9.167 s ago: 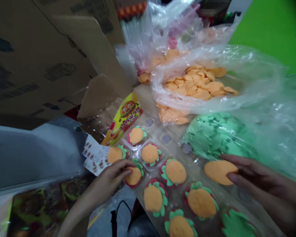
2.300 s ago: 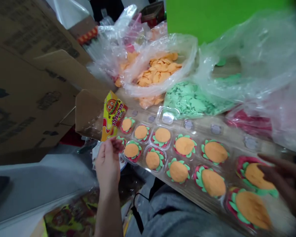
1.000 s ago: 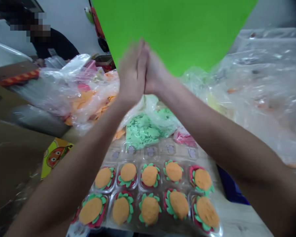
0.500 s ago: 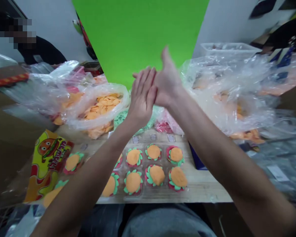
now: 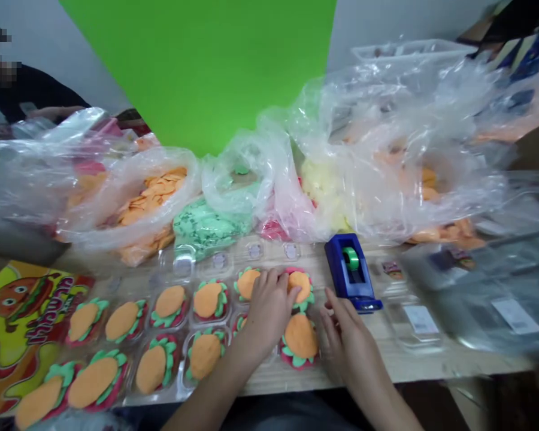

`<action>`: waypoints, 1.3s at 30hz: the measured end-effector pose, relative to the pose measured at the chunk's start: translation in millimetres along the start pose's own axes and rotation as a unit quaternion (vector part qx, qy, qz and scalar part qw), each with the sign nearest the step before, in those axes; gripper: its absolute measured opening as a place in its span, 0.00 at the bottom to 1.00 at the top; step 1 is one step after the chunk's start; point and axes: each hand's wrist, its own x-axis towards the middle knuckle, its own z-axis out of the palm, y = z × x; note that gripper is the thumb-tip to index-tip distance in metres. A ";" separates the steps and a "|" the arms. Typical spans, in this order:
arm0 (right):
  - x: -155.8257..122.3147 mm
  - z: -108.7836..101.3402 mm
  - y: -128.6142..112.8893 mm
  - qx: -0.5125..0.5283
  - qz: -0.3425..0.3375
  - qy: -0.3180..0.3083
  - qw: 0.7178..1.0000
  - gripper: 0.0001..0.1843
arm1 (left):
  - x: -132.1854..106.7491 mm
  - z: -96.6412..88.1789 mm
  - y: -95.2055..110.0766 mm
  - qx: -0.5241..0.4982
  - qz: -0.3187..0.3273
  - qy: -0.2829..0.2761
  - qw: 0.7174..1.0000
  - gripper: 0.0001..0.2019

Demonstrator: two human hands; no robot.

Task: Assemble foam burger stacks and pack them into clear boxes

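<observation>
Rows of burger-shaped pieces with orange tops, green frilly layers and red edges sit in clear plastic containers (image 5: 182,383) along the table. My left hand (image 5: 269,305) reaches over the right end of the rows, palm down. Its fingers are bent but not closed, and the fingertips touch the left edge of the back-right burger piece (image 5: 300,286). Below that lies the front-right burger piece (image 5: 300,336). To the right of both, my right hand (image 5: 348,335) is low over the table with fingers extended and nothing in it. The left hand partly covers the neighbouring pieces.
A blue tape dispenser (image 5: 353,275) with green tape stands right of the rows. Behind are plastic bags of orange discs (image 5: 155,194), green pieces (image 5: 211,221) and pink pieces. Clear lidded packs (image 5: 417,323) lie right, a burger-printed card (image 5: 22,335) left. Another person sits back left.
Both hands have come down from in front of the green panel, where they were pressed together, to the right end of the burger rows. They are now apart, and the view has shifted.
</observation>
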 end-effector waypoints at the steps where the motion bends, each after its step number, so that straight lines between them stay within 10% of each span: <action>1: -0.4 6.0 1.8 -0.004 0.008 -0.002 1.000 0.19 | 0.8 2.2 1.4 0.008 -0.015 -0.004 1.000 0.13; 12: 10.4 9.9 10.3 0.031 0.005 -0.055 0.998 0.17 | 8.2 -7.7 4.2 -0.150 -0.120 -0.102 0.976 0.05; 19: 19.2 10.8 14.0 0.052 -0.027 -0.049 0.997 0.18 | 22.0 -4.2 -4.1 -0.222 -0.144 -0.072 0.962 0.04; 28: 18.4 13.7 11.7 0.017 -0.038 -0.039 0.998 0.20 | 31.1 -5.1 -15.2 -0.170 -0.055 -0.123 0.976 0.11; 39: 20.4 10.4 5.0 -0.023 0.010 -0.095 0.995 0.20 | 19.9 4.6 -17.0 -0.055 0.053 -0.056 0.996 0.14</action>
